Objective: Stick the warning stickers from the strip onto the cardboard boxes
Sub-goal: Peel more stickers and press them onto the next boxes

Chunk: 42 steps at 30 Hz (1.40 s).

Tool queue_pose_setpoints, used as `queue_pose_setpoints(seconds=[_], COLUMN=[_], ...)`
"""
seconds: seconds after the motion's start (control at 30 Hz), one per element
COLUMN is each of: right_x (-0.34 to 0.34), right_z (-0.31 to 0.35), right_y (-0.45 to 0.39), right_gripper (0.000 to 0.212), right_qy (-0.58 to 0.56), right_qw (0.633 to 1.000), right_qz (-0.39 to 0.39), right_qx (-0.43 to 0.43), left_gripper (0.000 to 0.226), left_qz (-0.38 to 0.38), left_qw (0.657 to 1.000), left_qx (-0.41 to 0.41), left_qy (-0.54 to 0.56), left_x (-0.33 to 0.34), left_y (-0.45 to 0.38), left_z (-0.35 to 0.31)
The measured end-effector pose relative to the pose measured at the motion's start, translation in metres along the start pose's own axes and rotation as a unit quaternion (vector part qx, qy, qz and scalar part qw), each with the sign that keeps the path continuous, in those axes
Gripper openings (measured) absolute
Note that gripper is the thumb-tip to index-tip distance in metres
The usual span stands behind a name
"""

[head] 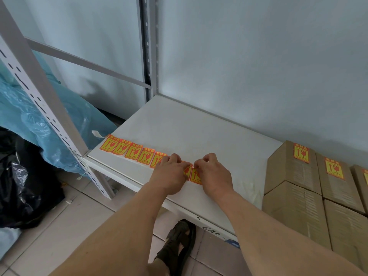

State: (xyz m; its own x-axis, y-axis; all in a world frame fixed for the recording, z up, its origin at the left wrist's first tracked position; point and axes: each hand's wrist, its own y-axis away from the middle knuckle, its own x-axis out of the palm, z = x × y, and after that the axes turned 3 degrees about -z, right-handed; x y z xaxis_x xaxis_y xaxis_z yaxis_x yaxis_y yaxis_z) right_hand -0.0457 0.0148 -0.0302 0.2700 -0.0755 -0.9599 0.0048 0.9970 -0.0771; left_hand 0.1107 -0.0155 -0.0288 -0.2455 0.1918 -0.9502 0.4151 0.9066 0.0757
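Observation:
A strip of yellow-and-red warning stickers (131, 151) lies along the front of the white shelf (189, 132). My left hand (171, 172) presses down on the strip near its right end. My right hand (214, 173) pinches the top edge of the last sticker (195, 176) at that end. Cardboard boxes (290, 172) are stacked on the right of the shelf. Two of them carry a sticker (301, 155) on top, and a third sticker shows at the frame's edge.
A perforated white shelf upright (45, 108) stands at the left, with blue plastic sheeting (25, 116) and a black bag (23, 186) behind it. A white wall backs the shelf. My sandalled foot (179, 244) is on the tiled floor under the shelf's front edge.

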Motion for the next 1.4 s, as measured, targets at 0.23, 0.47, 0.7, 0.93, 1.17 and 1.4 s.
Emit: queue_pose_setpoints(seconds=[0.23,0.47,0.7,0.93,1.17,1.4], right_x=[0.0,0.002,-0.001,-0.004,-0.012,-0.021], right_z=[-0.009,-0.01,-0.012,-0.01,-0.014,-0.016], right_y=[0.002,0.001,-0.006,0.002,0.008,0.019], right_gripper=[0.018,0.035,0.018,0.013,0.007,0.009], right_qy=[-0.082,-0.115,-0.089,-0.112,-0.182,-0.16], right_qw=[0.996,0.992,0.994,0.993,0.98,0.984], right_qz=[-0.001,0.023,0.035,0.016,0.011,0.009], right_qx=[0.027,0.035,0.056,0.039,0.075,0.075], left_gripper=[0.048,0.048,0.048,0.048,0.046,0.047], left_qz=[0.011,0.007,0.011,0.017,0.021,0.031], left_qw=[1.0,1.0,1.0,1.0,0.999,0.999], left_qx=[-0.002,-0.007,-0.013,-0.016,-0.023,-0.022], left_qy=[0.01,0.001,0.003,0.004,0.011,0.003], left_x=[0.002,0.0,0.0,-0.002,-0.002,-0.002], left_y=[-0.001,-0.001,-0.001,-0.001,-0.001,-0.003], left_z=[-0.003,0.0,-0.001,-0.002,-0.003,-0.002])
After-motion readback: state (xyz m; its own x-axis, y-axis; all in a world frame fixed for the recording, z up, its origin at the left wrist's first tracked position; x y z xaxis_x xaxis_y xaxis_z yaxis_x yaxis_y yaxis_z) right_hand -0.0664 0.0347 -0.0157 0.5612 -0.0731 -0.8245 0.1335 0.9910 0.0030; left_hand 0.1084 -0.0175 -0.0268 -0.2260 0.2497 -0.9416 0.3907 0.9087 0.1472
